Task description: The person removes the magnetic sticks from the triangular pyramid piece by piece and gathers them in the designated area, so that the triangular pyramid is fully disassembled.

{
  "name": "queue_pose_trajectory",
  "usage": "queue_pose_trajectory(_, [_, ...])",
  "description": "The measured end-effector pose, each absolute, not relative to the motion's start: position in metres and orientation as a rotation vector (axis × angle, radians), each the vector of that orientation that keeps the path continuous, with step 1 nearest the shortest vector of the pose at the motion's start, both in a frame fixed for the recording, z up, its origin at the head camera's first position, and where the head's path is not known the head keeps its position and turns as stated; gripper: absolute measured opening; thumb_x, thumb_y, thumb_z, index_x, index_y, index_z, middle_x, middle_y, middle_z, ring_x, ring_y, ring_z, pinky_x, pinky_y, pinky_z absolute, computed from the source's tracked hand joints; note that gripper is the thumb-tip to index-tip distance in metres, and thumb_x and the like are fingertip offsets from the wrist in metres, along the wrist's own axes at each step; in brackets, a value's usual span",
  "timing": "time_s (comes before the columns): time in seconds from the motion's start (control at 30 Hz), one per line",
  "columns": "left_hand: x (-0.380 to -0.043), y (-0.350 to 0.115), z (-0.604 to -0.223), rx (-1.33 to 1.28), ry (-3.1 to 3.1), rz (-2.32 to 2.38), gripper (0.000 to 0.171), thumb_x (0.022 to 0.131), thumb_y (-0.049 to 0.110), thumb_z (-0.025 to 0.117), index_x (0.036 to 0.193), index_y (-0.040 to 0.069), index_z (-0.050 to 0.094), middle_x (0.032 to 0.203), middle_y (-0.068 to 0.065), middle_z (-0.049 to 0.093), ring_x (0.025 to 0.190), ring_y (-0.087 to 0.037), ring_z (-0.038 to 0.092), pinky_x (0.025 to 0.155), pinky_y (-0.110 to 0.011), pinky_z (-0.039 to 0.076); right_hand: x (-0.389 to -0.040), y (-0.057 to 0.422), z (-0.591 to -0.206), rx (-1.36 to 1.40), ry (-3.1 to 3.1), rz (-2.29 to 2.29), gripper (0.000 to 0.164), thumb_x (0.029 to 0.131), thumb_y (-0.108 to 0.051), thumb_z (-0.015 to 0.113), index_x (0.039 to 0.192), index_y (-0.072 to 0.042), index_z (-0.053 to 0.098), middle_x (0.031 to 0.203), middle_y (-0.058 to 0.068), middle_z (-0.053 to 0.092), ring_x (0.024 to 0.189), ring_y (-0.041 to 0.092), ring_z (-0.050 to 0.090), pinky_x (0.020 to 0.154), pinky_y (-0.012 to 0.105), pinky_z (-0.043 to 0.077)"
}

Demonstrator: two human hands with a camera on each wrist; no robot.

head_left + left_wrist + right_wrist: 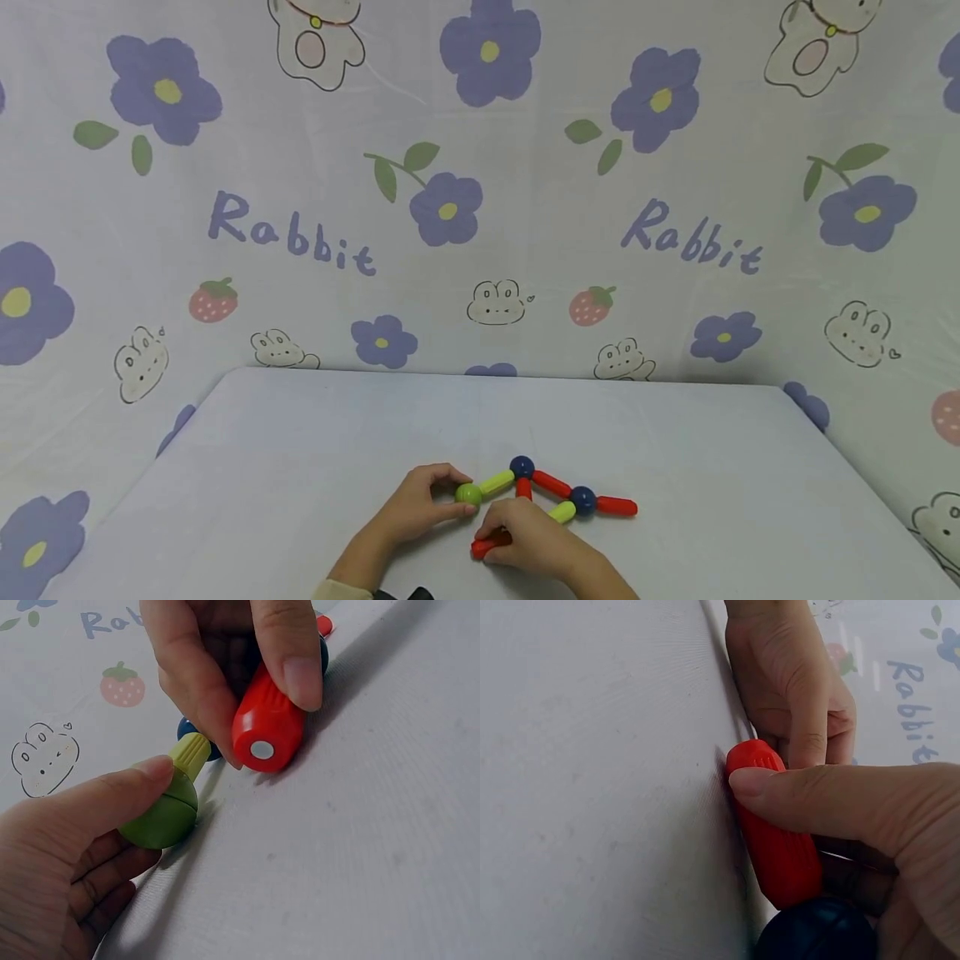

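Note:
My left hand (416, 507) holds a green ball (467, 495) between thumb and fingers. A yellow-green rod (497, 482) joins that ball to a dark blue ball (522, 467). Between thumb and fingers, my right hand (536, 537) pinches a red rod (776, 847). The rod's near end shows a round metal disc in the left wrist view and stands apart from the green ball. Its other end meets a dark blue ball (817, 934), which the right hand hides in the head view. Another red rod (523, 488) runs from the back ball down behind the right hand.
Right of the hands, a red rod (552, 483) links the back ball to another blue ball (582, 500). From that ball extend a red rod (617, 506) and a yellow-green rod (562, 512). Everything lies on a white-covered table (300, 442) before a printed cloth (525, 250).

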State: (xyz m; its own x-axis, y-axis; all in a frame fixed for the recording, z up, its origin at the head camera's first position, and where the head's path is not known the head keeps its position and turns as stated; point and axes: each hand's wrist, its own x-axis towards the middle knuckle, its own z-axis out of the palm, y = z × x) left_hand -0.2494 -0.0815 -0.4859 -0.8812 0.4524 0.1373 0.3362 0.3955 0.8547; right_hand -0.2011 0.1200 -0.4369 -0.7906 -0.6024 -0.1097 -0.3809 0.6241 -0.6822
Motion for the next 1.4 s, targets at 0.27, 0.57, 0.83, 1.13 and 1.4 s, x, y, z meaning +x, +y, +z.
queue_pose_trajectory(0.27, [-0.249,-0.081,-0.484,0.791,2.544,1.509,0.029,0.077,0.031,0.076,0.099,0.015,0.068,0.097,0.004,0.068,0.093,-0.008,0.06,0.088,-0.025,0.046,-0.216,0.128,-0.415,-0.836,2.588,-0.997,0.024,0.079,-0.011,0.072,0.102,-0.004,0.068,0.099,0.006,0.066,0.091,0.021,0.06,0.079,0.033,0.053])
queue_pose_trajectory(0.57, [-0.248,-0.083,-0.487,0.748,2.507,1.554,0.028,0.075,0.027,0.077,0.098,0.014,0.068,0.095,0.003,0.068,0.09,-0.008,0.059,0.084,-0.025,0.046,-0.253,0.126,-0.401,-0.847,2.668,-0.773,0.032,0.077,-0.004,0.073,0.107,0.0,0.065,0.109,0.011,0.062,0.108,0.03,0.056,0.095,0.045,0.046])
queue_pose_trajectory(0.83, [-0.24,-0.081,-0.472,0.729,2.505,1.537,0.027,0.077,0.018,0.076,0.101,0.008,0.067,0.097,-0.003,0.068,0.092,-0.013,0.059,0.087,-0.03,0.047,-0.272,0.12,-0.405,-0.847,2.634,-0.627,0.016,0.074,-0.004,0.076,0.088,-0.002,0.07,0.086,0.004,0.066,0.082,0.017,0.057,0.079,0.033,0.051])
queue_pose_trajectory(1.13, [-0.23,-0.083,-0.452,0.725,2.505,1.534,0.025,0.078,0.018,0.075,0.099,0.006,0.067,0.097,-0.004,0.068,0.092,-0.016,0.059,0.087,-0.03,0.046,-0.276,0.117,-0.412,-0.819,2.627,-0.644,0.008,0.076,-0.007,0.075,0.083,-0.006,0.07,0.076,-0.002,0.064,0.072,0.01,0.053,0.075,0.028,0.051])
queue_pose_trajectory(1.4, [-0.249,-0.083,-0.487,0.731,2.485,1.524,0.026,0.073,0.03,0.078,0.092,0.016,0.067,0.093,0.006,0.068,0.092,-0.007,0.057,0.088,-0.025,0.043,-0.277,0.113,-0.413,-0.716,2.743,-0.663,0.009,0.081,-0.006,0.07,0.089,-0.002,0.069,0.083,0.005,0.065,0.074,0.014,0.053,0.08,0.036,0.052])
